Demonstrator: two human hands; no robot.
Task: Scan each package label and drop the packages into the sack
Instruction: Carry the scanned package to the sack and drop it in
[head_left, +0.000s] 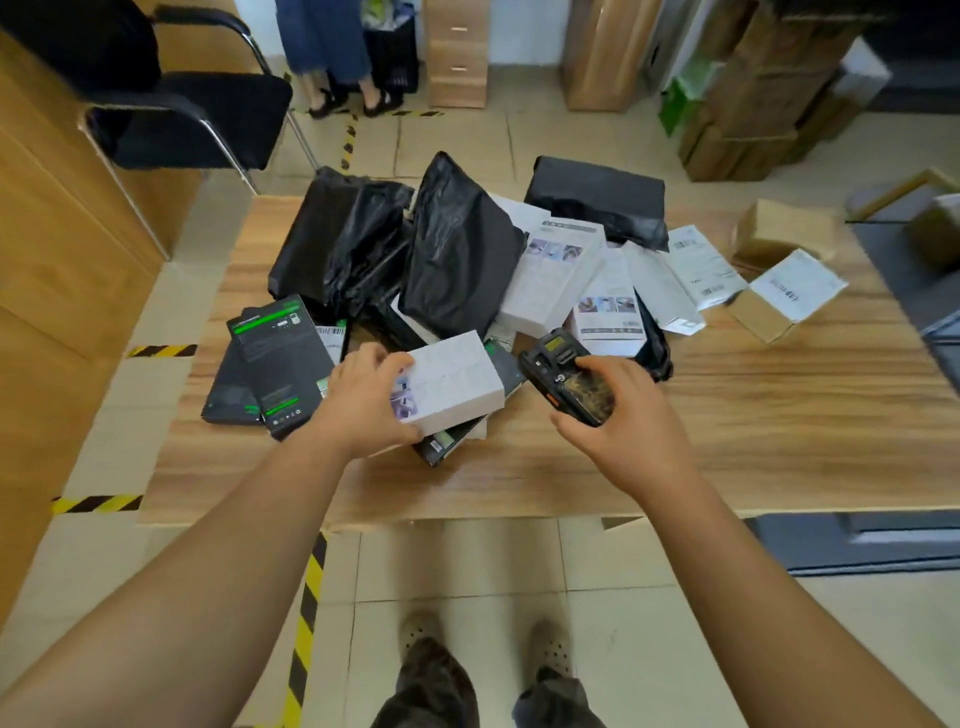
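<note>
Parcels crowd the wooden table (753, 415) in front of you, and both your hands are busy at the near edge of the heap. At the far left of the pile lie black boxes with green print (270, 358), flat and overlapping, just left of your left hand (363, 400). That hand grips a white box (452, 384) at its left end, fingers curled over the top edge and thumb under the near corner; the box rests on a dark flat package (441, 447), most of which it hides. Just right of it, with a narrow gap between, your right hand (613, 410) is wrapped around a black handheld scanner (561, 374), its small screen pointing away from you toward the pile. Your fingers cover the scanner's near half.

Behind your hands stand crumpled black poly bags (457, 254), then white boxes (561, 275) and white mailers (701, 265) leaning on each other, and at the far right a cardboard box with a white label (784, 296). The label print is too blurred to read. No sack shows in this view, so you cannot tell where it sits.
</note>
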